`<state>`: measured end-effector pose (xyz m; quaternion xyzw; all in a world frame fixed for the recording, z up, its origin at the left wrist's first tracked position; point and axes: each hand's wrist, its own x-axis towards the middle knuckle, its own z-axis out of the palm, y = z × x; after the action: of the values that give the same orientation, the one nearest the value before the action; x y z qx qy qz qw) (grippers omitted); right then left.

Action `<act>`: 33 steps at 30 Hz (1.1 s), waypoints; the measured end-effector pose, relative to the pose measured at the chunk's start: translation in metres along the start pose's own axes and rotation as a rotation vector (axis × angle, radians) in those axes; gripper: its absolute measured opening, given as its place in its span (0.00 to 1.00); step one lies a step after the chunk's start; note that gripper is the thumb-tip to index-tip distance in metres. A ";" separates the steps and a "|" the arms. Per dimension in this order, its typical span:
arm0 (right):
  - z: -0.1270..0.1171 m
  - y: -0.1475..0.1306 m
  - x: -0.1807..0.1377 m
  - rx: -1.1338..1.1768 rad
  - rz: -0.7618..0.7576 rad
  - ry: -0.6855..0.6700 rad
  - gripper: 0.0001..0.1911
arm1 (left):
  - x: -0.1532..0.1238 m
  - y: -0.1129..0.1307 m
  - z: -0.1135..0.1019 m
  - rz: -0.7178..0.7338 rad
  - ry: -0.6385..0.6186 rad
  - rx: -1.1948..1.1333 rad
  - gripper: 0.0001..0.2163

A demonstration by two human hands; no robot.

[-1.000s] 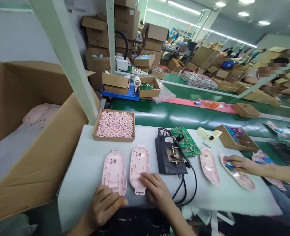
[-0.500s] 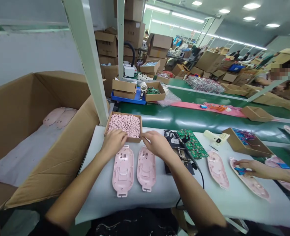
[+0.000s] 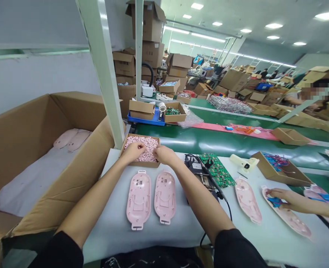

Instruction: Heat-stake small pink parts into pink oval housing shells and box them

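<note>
2 hands (image 3: 133, 152) nearer tray (image 3: 138, 164) on table (image 3: 114, 238)

At twelve o'clock, our left hand (image 3: 133, 152) and right hand (image 3: 164, 154) hid part of the tiny pink pieces (image 3: 150, 147) in the carton (image 3: 139, 164); at two o'clock, a co-worker's hand (image 3: 278, 195) half hid a small blue item (image 3: 275, 202).

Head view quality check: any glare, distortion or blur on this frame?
Head view: wide-angle distortion leans the white upright post; ceiling lights make pale glare streaks on the green conveyor belt; the left hand and right hand show no obvious blur.
</note>
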<state>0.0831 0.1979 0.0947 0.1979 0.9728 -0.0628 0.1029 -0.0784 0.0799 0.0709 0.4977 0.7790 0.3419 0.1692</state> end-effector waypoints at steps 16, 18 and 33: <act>-0.014 -0.007 -0.056 0.223 -0.050 0.215 0.18 | -0.116 0.000 0.001 -0.030 -0.044 -0.341 0.12; -0.003 -0.008 -0.084 0.408 -0.066 0.287 0.18 | -0.136 -0.011 0.009 0.035 -0.081 -0.237 0.12; 0.082 -0.002 -0.123 0.803 0.301 0.269 0.10 | -0.138 -0.044 0.042 0.310 0.035 0.240 0.11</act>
<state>0.2076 0.1369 0.0425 0.3680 0.8363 -0.3935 -0.1013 -0.0202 -0.0399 0.0001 0.6223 0.7311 0.2768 0.0405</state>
